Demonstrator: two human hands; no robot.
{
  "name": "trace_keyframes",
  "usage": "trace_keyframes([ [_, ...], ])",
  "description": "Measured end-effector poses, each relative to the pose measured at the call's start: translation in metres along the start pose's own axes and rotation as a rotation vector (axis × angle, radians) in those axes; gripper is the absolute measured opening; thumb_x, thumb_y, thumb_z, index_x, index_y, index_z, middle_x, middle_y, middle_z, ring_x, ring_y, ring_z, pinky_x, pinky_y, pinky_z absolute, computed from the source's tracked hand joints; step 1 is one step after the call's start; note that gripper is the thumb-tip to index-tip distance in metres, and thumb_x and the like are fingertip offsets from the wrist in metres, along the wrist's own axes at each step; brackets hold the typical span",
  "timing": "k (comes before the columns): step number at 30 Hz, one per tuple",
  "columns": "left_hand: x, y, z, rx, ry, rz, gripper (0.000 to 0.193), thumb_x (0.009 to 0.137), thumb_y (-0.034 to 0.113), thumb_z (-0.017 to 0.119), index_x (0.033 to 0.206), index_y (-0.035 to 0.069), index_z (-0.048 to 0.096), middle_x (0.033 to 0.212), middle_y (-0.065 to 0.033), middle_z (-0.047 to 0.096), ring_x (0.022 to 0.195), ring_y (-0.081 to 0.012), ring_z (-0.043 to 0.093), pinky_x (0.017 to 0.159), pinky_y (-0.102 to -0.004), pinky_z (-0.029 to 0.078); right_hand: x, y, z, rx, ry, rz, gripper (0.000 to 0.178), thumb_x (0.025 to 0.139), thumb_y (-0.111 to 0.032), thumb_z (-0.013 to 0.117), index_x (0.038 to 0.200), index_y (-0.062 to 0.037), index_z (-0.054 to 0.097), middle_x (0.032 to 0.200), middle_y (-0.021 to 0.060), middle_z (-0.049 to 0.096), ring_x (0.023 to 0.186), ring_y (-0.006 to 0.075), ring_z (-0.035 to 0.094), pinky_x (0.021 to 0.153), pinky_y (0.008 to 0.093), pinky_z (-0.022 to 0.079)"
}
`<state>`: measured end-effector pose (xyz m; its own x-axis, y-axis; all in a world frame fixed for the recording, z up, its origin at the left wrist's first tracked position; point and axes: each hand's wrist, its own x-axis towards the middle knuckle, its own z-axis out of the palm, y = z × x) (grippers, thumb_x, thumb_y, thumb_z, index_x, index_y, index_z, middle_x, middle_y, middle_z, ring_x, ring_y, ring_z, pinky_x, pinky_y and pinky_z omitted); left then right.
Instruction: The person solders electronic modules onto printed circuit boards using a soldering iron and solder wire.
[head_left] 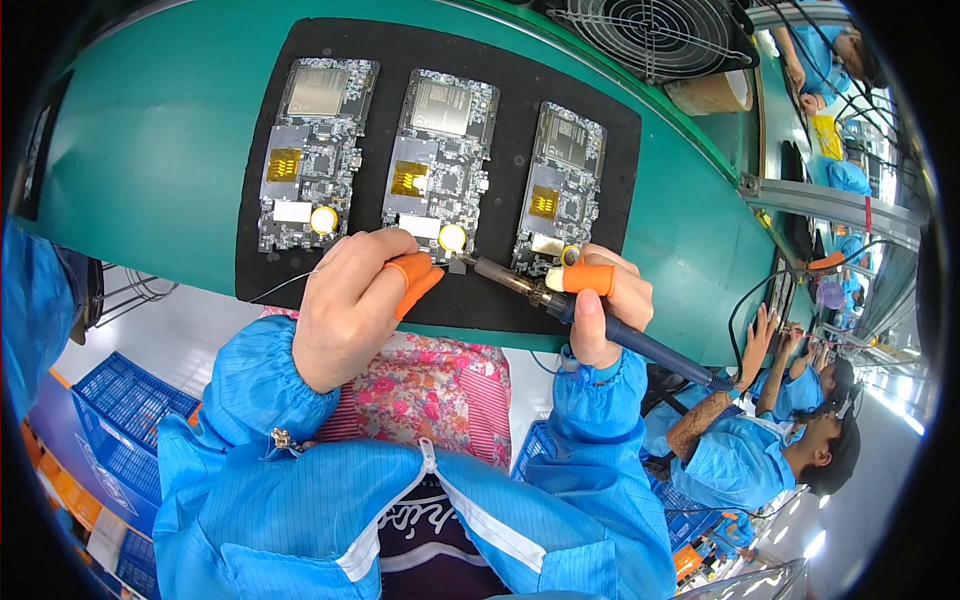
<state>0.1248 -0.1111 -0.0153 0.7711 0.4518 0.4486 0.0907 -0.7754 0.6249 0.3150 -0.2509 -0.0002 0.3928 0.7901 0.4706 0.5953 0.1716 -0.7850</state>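
My right hand grips a soldering iron with a dark blue handle, its tip pointing left at the near edge of the middle circuit board. Closed fingers of my left hand pinch a thin solder wire, which trails out to the left; its working end is hidden by the fingers. Both hands wear orange finger cots. That board carries a silver module, an amber tape patch and a round yellow-rimmed cell near the iron's tip. Similar circuit boards lie left and right.
The boards lie on a black mat over a green bench. Beyond the bench's far edge are a black fan and a cardboard roll. Co-workers in blue sit at the right. Blue crates stand on the lower left.
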Motion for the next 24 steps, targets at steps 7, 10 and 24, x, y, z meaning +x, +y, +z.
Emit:
trace_keyframes([
  [7, 0.004, 0.002, 0.001, 0.019, -0.012, 0.029, 0.023, 0.058, -0.006, 0.073, 0.077, -0.006, 0.059, 0.089, -0.0133, 0.058, 0.078, -0.0255, 0.059, 0.061, -0.0316, 0.051, 0.003, -0.001, -0.003, 0.029, -0.076, -0.031, 0.017, 0.072, -0.009, 0.056, 0.07, 0.0069, 0.059, 0.05, 0.0105, 0.046, 0.042, 0.021, 0.045, 0.041, 0.0299, 0.036],
  [10, 0.005, 0.001, 0.003, 0.015, -0.017, 0.043, 0.023, 0.058, -0.006, 0.073, 0.076, -0.005, 0.059, 0.088, -0.0132, 0.058, 0.078, -0.026, 0.059, 0.061, -0.0318, 0.05, 0.004, -0.001, -0.003, 0.032, -0.08, -0.037, 0.017, 0.072, -0.009, 0.055, 0.07, 0.0071, 0.058, 0.05, 0.0103, 0.046, 0.042, 0.0211, 0.045, 0.041, 0.0299, 0.036],
  [24, 0.01, 0.013, -0.009, -0.025, -0.027, -0.116, 0.029, 0.063, -0.004, 0.071, 0.089, -0.003, 0.06, 0.104, -0.0143, 0.053, 0.089, -0.0287, 0.056, 0.068, -0.0326, 0.048, 0.003, -0.003, -0.004, 0.039, -0.076, -0.043, 0.017, 0.073, -0.01, 0.055, 0.07, 0.0064, 0.058, 0.051, 0.0102, 0.046, 0.043, 0.0214, 0.045, 0.042, 0.0304, 0.037],
])
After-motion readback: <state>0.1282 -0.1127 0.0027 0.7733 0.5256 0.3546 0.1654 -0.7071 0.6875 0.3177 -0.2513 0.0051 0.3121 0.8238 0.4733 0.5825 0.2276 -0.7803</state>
